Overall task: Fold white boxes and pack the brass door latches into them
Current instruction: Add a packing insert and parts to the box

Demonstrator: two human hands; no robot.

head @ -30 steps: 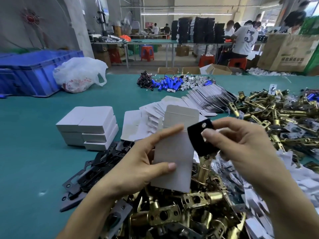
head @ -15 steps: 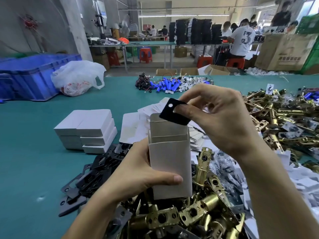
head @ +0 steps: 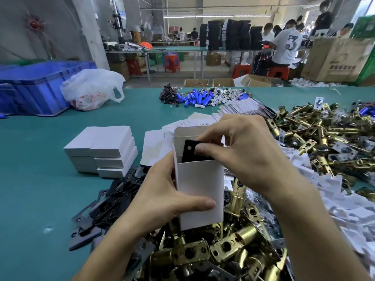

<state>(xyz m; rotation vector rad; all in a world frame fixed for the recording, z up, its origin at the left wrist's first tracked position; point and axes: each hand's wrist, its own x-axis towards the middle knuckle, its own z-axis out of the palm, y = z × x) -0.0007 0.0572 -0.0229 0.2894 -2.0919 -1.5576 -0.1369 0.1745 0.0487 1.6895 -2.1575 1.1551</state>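
A teal table (head: pixel 30 179) fills the near view. Above its front edge the left hand (head: pixel 162 191) grips an upright white box (head: pixel 200 183), thumb across the front panel and fingers curled behind, top flap up. The right hand (head: pixel 239 151) pinches a black plate (head: pixel 189 152) between thumb and fingers; the plate's lower part is inside the box's open mouth and its holed corner shows above the front wall. Under both hands lies a heap of brass latches (head: pixel 213 250), and a second heap (head: pixel 324 134) spreads over the table's right side, well apart from the box. To the left of the near heap is a loose pile of black plates (head: pixel 113 193), and beyond it a stack of closed boxes (head: pixel 101 147). Flat blanks (head: pixel 154 147) lie behind the box, with more fanned out (head: pixel 239 110) farther back. White scraps (head: pixel 324 199) cover the right foreground. Mid-table sits a scatter of blue cylinders (head: pixel 194 98) with wires and small white parts. At far left are a blue crate (head: pixel 36 88) and, beside it, a white bag (head: pixel 91 90). Past the table the room holds more benches, red stools (head: pixel 172 62), tall black stacks (head: pixel 227 33), a carton (head: pixel 336 61) and seated workers (head: pixel 286 47). A fan (head: pixel 34 24) hangs on the left wall.
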